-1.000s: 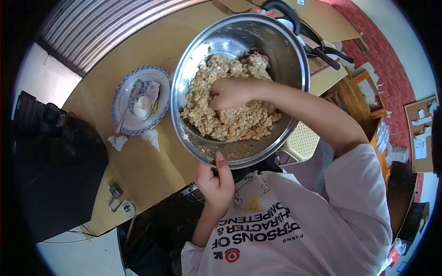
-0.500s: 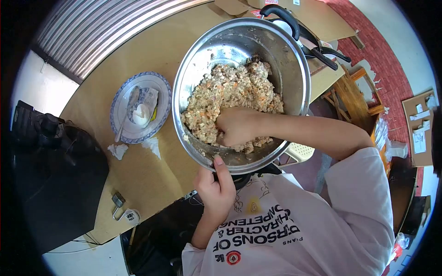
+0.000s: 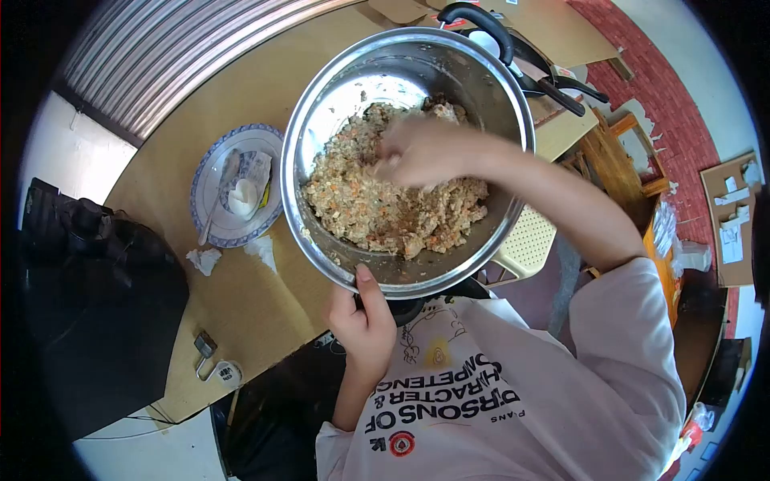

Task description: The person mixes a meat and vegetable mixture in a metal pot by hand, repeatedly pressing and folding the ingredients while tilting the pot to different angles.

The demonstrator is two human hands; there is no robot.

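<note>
Left hand (image 3: 362, 327) braces the pot (image 3: 473, 72); right hand (image 3: 429, 152) is inside it.
The left thumb hooks over the near rim, probably to steady the pot, which has its open mouth facing the person. The chunky mixture (image 3: 361, 212) sits within, the right hand over or in it, too blurred to tell how far its fingers are closed. The plate (image 3: 199, 180) lies just beside the pot, likely within easy reach.
</note>
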